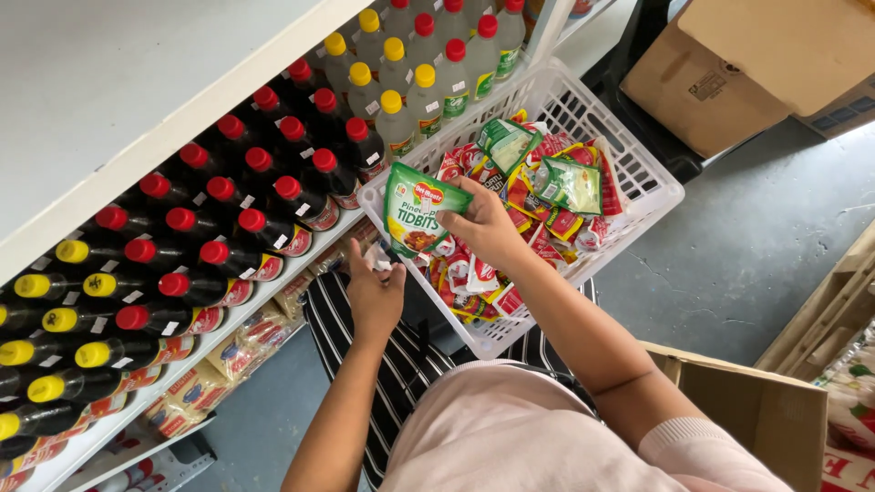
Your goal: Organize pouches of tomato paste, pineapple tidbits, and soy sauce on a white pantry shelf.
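Right hand [483, 228] pinches a green foil food pouch [417, 211] above a white plastic basket [652, 196] of sachets; left hand [375, 292] closes on something small — the loosely pinched pouch could slip.

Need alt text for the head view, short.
The right hand holds a green pouch over a white basket of pouches; the left hand pinches something small. Dark bottles fill the shelf beside them.
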